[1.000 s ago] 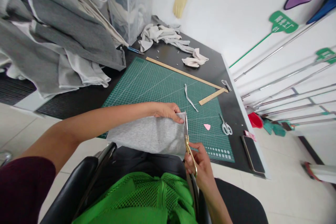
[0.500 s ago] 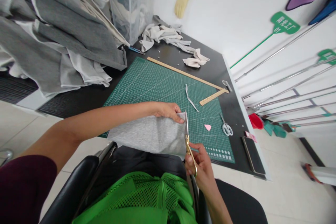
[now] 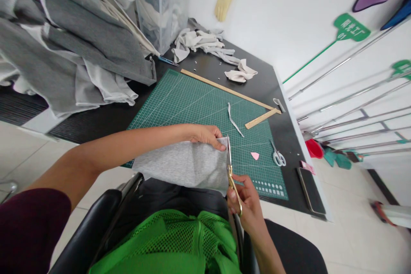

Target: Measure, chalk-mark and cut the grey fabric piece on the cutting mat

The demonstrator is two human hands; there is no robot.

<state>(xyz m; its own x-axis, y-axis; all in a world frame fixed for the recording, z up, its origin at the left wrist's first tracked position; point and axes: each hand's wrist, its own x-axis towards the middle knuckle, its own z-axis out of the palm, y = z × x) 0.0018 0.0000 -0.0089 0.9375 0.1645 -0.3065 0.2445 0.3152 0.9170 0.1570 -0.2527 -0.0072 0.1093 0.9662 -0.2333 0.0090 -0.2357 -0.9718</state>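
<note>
The left hand [image 3: 207, 135] pinches gray fabric [image 3: 186, 163] above the lap [image 3: 175, 197] and the near edge of a green cutting mat [image 3: 192, 98]; the right hand [image 3: 248, 201], apart from it, grips gold-handled scissors [image 3: 230, 170], blades [image 3: 229, 154] at the fabric's right edge.

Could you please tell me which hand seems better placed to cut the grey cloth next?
Probably the right hand: it holds the gold-handled scissors, whose blades lie along the right edge of the grey cloth, while the left hand grips that cloth.
</note>
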